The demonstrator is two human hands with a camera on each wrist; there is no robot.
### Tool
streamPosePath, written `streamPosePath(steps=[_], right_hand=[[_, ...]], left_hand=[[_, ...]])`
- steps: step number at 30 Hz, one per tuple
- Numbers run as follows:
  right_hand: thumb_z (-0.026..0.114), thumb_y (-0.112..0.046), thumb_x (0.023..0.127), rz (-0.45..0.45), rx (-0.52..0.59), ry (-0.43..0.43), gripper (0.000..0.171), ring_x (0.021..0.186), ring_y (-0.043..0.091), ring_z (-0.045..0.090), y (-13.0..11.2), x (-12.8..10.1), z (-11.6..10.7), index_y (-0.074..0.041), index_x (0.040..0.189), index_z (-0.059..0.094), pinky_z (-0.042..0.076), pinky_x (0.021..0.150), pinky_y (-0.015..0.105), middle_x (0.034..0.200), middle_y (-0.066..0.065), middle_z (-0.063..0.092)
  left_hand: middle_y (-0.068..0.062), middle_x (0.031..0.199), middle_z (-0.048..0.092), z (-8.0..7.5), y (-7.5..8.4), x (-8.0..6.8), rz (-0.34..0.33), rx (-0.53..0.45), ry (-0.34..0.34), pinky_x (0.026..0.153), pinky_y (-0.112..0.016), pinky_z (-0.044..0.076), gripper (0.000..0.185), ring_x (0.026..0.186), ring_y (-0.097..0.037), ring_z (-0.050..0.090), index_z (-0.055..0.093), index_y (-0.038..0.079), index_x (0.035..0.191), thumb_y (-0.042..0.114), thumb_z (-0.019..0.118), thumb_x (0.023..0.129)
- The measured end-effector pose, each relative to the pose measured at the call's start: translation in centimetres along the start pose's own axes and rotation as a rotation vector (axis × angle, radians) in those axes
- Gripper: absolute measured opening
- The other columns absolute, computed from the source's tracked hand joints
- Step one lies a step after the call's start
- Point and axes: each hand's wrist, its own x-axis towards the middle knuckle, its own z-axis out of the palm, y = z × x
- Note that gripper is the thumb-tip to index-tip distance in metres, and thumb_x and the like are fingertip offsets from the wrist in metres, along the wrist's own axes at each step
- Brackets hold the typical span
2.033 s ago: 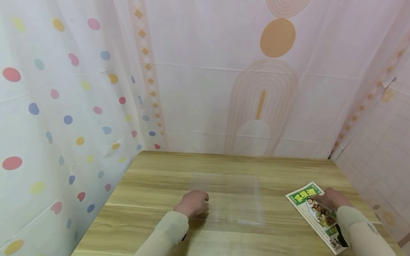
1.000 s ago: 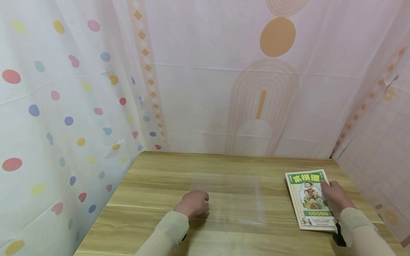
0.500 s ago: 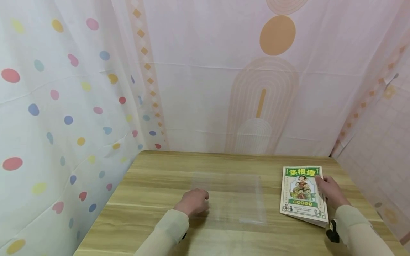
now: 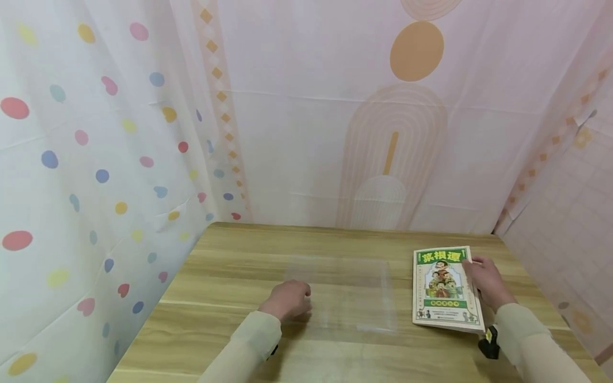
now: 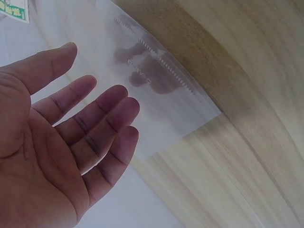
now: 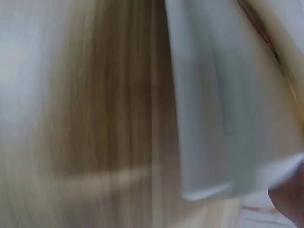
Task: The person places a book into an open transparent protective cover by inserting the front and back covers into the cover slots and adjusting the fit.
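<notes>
Book (image 4: 441, 290), right edge pinched by my right hand (image 4: 487, 279), hangs over the table (image 4: 230, 260) at right, while my left hand (image 4: 287, 301) sits near the clear sheet (image 4: 356, 298), fingers (image 5: 124, 111) loosely curled, holding nothing.

A wooden table (image 4: 215, 276) spans the lower part of the frame. Behind it hangs a back curtain (image 4: 297, 149); a left curtain (image 4: 124, 159) and a right curtain (image 4: 570, 213) flank it. At lower centre, a plastic sheet (image 4: 354, 298) lies on the table, the left hand (image 4: 287, 300) at its left side. At lower right, beyond the sheet, is a paperback book (image 4: 445, 284), the right hand (image 4: 488, 282) at its right edge.
</notes>
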Motion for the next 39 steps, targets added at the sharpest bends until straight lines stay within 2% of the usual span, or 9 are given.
streamPosePath(steps=[2, 4, 7, 9, 11, 17, 21, 26, 39], right_hand=[[0.033, -0.035, 0.107, 0.008, 0.022, -0.009, 0.075, 0.085, 0.009, 0.062, -0.3, 0.1, 0.2, 0.012, 0.151, -0.005, 0.056, 0.072, 0.031, 0.140, 0.042, 0.033], [0.033, -0.032, 0.107, 0.010, 0.033, -0.013, 0.073, 0.081, 0.008, 0.064, -0.4, 0.2, 0.4, 0.012, 0.152, -0.004, 0.057, 0.071, 0.031, 0.134, 0.040, 0.042], [0.034, -0.029, 0.108, 0.016, 0.038, -0.011, 0.065, 0.076, 0.008, 0.065, -0.6, 0.3, 0.7, 0.013, 0.152, 0.011, 0.057, 0.068, 0.031, 0.111, 0.024, 0.061], [0.034, -0.027, 0.108, 0.018, 0.047, -0.010, 0.059, 0.074, 0.009, 0.066, -0.7, 0.3, 0.8, 0.014, 0.149, 0.022, 0.057, 0.067, 0.032, 0.096, 0.011, 0.065], [0.035, -0.027, 0.108, 0.027, 0.047, -0.006, 0.058, 0.073, 0.008, 0.065, -0.8, 0.3, 0.8, 0.015, 0.147, 0.026, 0.057, 0.066, 0.031, 0.091, 0.002, 0.064], [0.033, -0.030, 0.108, 0.029, 0.054, -0.046, 0.061, 0.076, 0.010, 0.065, -1.5, 0.0, 1.2, 0.016, 0.147, 0.024, 0.057, 0.068, 0.033, 0.095, 0.006, 0.064], [0.034, -0.028, 0.109, 0.008, 0.086, -0.070, 0.056, 0.076, 0.011, 0.065, -2.2, 0.0, 2.0, 0.015, 0.144, 0.029, 0.057, 0.068, 0.034, 0.093, 0.004, 0.064], [0.035, -0.026, 0.109, 0.015, 0.125, -0.075, 0.054, 0.075, 0.011, 0.065, -2.9, 0.4, 3.5, 0.015, 0.144, 0.031, 0.056, 0.066, 0.032, 0.089, 0.002, 0.065], [0.038, -0.020, 0.108, -0.003, 0.176, -0.103, 0.047, 0.074, 0.012, 0.065, -3.8, 0.9, 8.1, 0.015, 0.139, 0.037, 0.055, 0.064, 0.030, 0.090, 0.006, 0.066]], left_hand=[[-0.010, 0.110, 0.070, 0.0, 0.0, 0.0, -0.001, -0.005, 0.001, 0.087, -0.047, 0.053, 0.026, 0.104, -0.031, 0.065, 0.072, 0.003, 0.110, 0.019, 0.072, 0.089], [-0.010, 0.110, 0.071, 0.0, 0.0, 0.0, 0.002, -0.005, 0.001, 0.087, -0.046, 0.053, 0.026, 0.104, -0.030, 0.065, 0.072, 0.003, 0.110, 0.019, 0.072, 0.090], [-0.009, 0.108, 0.071, 0.0, 0.0, 0.0, 0.008, -0.008, 0.003, 0.085, -0.046, 0.053, 0.024, 0.101, -0.029, 0.066, 0.072, 0.004, 0.108, 0.018, 0.072, 0.090], [-0.009, 0.106, 0.071, 0.0, -0.1, 0.1, 0.011, -0.012, 0.006, 0.083, -0.045, 0.054, 0.022, 0.098, -0.028, 0.066, 0.072, 0.004, 0.107, 0.018, 0.072, 0.089], [-0.008, 0.105, 0.071, 0.1, -0.1, 0.1, 0.011, -0.016, 0.009, 0.082, -0.045, 0.054, 0.021, 0.097, -0.028, 0.066, 0.072, 0.004, 0.106, 0.017, 0.071, 0.089], [-0.009, 0.106, 0.071, 0.3, -0.2, 0.2, 0.003, -0.021, 0.009, 0.084, -0.046, 0.053, 0.021, 0.099, -0.028, 0.065, 0.072, 0.004, 0.106, 0.017, 0.071, 0.089], [-0.009, 0.107, 0.071, 0.4, -0.2, 0.3, 0.000, -0.032, 0.008, 0.084, -0.046, 0.053, 0.022, 0.099, -0.029, 0.065, 0.072, 0.003, 0.106, 0.017, 0.071, 0.089], [-0.009, 0.106, 0.070, 0.2, -0.1, 0.3, -0.004, -0.037, 0.009, 0.082, -0.046, 0.054, 0.022, 0.097, -0.028, 0.065, 0.072, 0.004, 0.106, 0.017, 0.071, 0.088], [-0.010, 0.108, 0.070, 0.1, 0.3, 0.5, -0.010, -0.024, 0.003, 0.084, -0.047, 0.053, 0.025, 0.101, -0.030, 0.065, 0.071, 0.004, 0.108, 0.019, 0.074, 0.088]])
